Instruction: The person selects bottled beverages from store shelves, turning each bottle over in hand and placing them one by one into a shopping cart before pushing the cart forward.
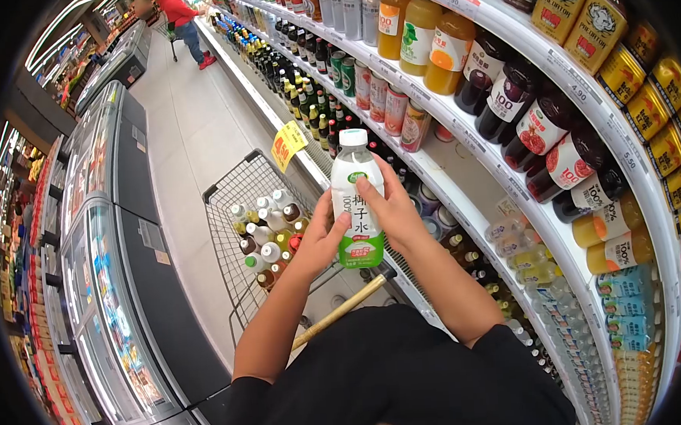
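Observation:
A white and green bottle of coconut water with a white cap stands upright between my hands, its label facing me. My left hand wraps its left side, thumb on the label. On the right side my right hand grips it higher up, thumb pressed near the top of the label. Below and to the left, a wire shopping cart holds several bottles with white, green, brown and red caps. Its yellowish handle bar runs just in front of my body.
Shelves with orange juice bottles, dark juice bottles and cans curve along the right. A yellow price tag juts from the shelf edge. Freezers line the left. Far down the aisle stands a person in red.

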Action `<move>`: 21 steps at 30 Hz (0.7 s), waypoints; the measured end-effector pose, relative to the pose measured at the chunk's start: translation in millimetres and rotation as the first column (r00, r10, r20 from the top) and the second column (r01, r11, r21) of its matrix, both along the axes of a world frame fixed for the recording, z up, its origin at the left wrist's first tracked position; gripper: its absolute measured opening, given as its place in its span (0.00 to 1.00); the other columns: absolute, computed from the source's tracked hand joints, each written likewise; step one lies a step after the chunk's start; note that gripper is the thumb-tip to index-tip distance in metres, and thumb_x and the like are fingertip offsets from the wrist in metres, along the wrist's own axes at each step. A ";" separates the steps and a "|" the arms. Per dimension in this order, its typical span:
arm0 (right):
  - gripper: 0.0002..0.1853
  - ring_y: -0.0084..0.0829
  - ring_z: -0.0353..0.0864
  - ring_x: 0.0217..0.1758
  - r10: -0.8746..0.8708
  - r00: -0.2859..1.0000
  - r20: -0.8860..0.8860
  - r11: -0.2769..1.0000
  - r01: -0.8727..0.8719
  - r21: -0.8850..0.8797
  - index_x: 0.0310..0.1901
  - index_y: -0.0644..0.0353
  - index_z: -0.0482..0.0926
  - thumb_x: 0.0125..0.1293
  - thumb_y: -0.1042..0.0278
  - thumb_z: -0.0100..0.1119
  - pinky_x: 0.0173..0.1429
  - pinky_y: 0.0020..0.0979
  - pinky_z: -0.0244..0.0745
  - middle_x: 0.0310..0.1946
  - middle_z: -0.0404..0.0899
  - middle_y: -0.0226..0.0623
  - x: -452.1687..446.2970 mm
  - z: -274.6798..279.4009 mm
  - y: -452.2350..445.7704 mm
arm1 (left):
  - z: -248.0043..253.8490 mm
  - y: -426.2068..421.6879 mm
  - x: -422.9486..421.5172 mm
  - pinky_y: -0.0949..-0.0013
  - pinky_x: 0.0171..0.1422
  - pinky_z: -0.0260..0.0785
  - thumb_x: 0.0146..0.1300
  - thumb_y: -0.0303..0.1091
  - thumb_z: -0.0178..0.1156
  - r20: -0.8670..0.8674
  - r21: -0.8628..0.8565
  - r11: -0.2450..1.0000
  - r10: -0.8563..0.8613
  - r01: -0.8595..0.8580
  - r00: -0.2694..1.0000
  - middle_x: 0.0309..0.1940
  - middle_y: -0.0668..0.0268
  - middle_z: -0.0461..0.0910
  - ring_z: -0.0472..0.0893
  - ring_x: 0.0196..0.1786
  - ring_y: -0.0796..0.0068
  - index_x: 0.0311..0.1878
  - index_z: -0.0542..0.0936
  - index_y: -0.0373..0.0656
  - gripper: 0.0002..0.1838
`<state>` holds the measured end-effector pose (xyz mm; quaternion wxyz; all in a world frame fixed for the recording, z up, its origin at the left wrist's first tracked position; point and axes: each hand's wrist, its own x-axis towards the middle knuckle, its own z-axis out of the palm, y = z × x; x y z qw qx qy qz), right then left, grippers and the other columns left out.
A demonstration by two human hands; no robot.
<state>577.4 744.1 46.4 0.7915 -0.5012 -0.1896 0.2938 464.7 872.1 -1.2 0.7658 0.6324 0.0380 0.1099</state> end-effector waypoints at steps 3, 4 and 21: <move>0.37 0.29 0.75 0.69 -0.069 0.997 -0.036 0.993 0.066 -0.094 0.78 0.61 0.61 0.79 0.49 0.62 0.71 0.34 0.72 0.67 0.75 0.40 -7.9 -5.5 3.8 | -2.4 -13.5 0.7 0.60 0.82 0.57 0.85 0.42 0.48 -0.018 0.092 0.991 0.095 -0.093 0.995 0.77 0.50 0.65 0.66 0.78 0.61 0.84 0.51 0.34 0.35; 0.37 0.29 0.75 0.69 -0.070 0.997 -0.037 0.993 0.066 -0.095 0.78 0.61 0.61 0.79 0.49 0.62 0.71 0.34 0.72 0.67 0.75 0.40 -7.2 -9.9 4.1 | -1.4 -18.8 -0.3 0.61 0.82 0.57 0.86 0.43 0.46 0.015 0.148 0.979 0.141 -0.142 0.990 0.77 0.50 0.65 0.65 0.79 0.61 0.84 0.50 0.34 0.35; 0.35 0.38 0.84 0.58 -0.081 0.924 0.374 0.933 0.201 -0.297 0.68 0.69 0.74 0.83 0.39 0.47 0.64 0.37 0.75 0.55 0.84 0.52 -6.3 -19.7 10.3 | 4.9 -34.0 -15.7 0.61 0.73 0.66 0.86 0.46 0.43 0.122 0.257 0.906 0.315 -0.336 0.941 0.66 0.46 0.75 0.76 0.68 0.61 0.79 0.56 0.28 0.32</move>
